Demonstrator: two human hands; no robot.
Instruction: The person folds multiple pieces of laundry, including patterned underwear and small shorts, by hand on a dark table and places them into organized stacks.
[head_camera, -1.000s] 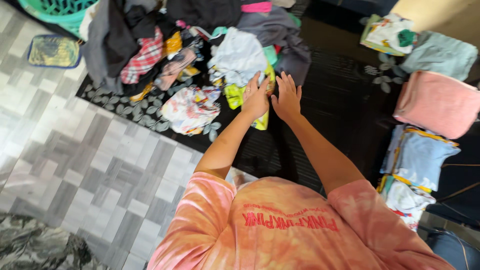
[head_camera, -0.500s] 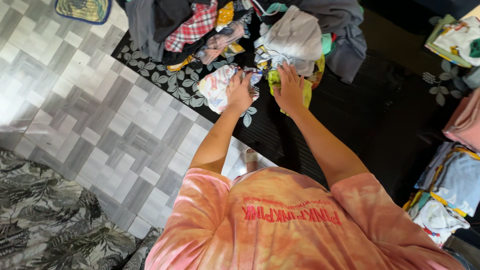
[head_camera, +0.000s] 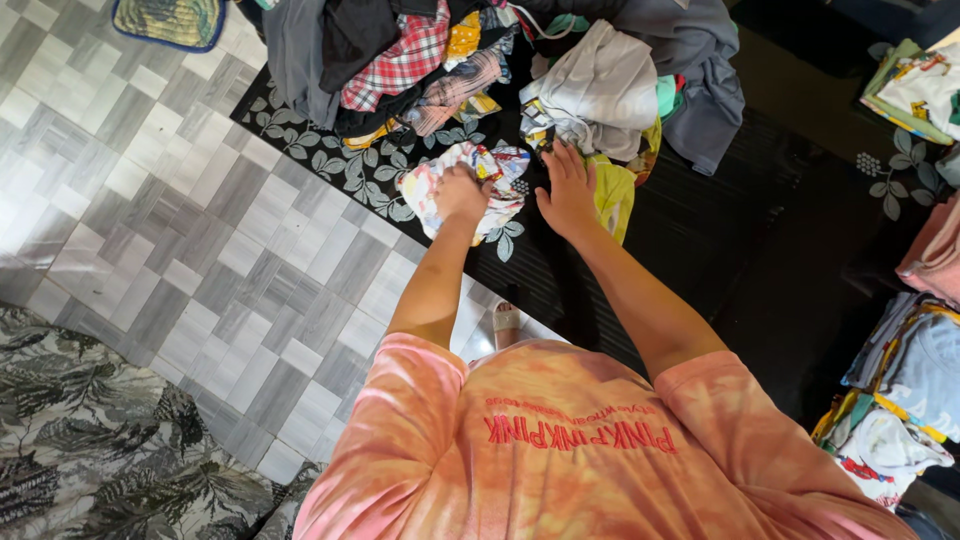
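My left hand (head_camera: 461, 192) is closed on a small white garment with a colourful print (head_camera: 500, 175) that lies at the near edge of a heap of unfolded clothes (head_camera: 470, 50). My right hand (head_camera: 570, 188) rests flat beside it, fingers spread, touching a yellow-green garment (head_camera: 615, 195) and the edge of a white and grey one (head_camera: 600, 85). Both arms reach forward over my orange tie-dye shirt (head_camera: 580, 450). All of this lies on a black mat with a pale leaf pattern (head_camera: 640, 250).
Folded stacks lie on the mat at the right: pink (head_camera: 935, 255), light blue and white (head_camera: 900, 390), and a printed one at the top right (head_camera: 915, 90). Grey patterned floor tiles (head_camera: 170, 230) spread to the left, with a small rug (head_camera: 170, 20) and leaf-print fabric (head_camera: 90, 440).
The view has shifted so the clothes heap sits higher in frame. My left hand has moved left onto the printed white garment and closed on it; my right hand stays on the yellow-green one.
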